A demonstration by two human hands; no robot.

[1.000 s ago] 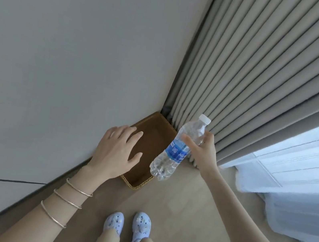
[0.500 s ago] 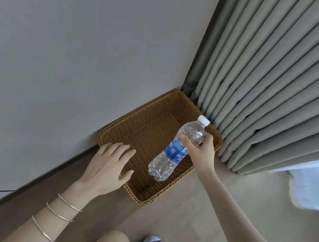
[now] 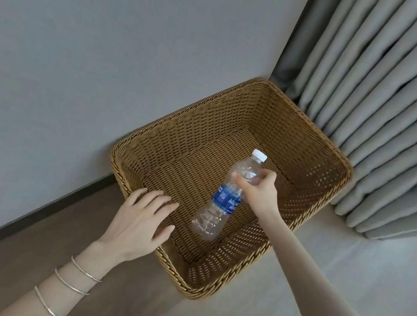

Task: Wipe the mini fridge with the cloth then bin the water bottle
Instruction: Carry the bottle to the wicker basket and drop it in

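Observation:
A clear plastic water bottle (image 3: 225,199) with a blue label and white cap hangs tilted inside the opening of a brown woven wicker basket (image 3: 188,121) that stands on the floor in the room's corner. My right hand (image 3: 259,191) is shut on the bottle's upper part, just below the cap. My left hand (image 3: 140,219) hovers over the basket's near-left rim with fingers spread and holds nothing. The basket looks empty inside. The mini fridge and the cloth are out of view.
A grey wall (image 3: 94,56) runs along the left with a dark skirting board (image 3: 25,221). Grey pleated curtains (image 3: 393,100) hang close behind the basket on the right. The floor (image 3: 347,277) is pale wood. My knees show at the bottom edge.
I have leaned closer, so the basket fills more of the view. My right hand has carried the bottle lower, into the basket's opening. My left hand stays at the near rim.

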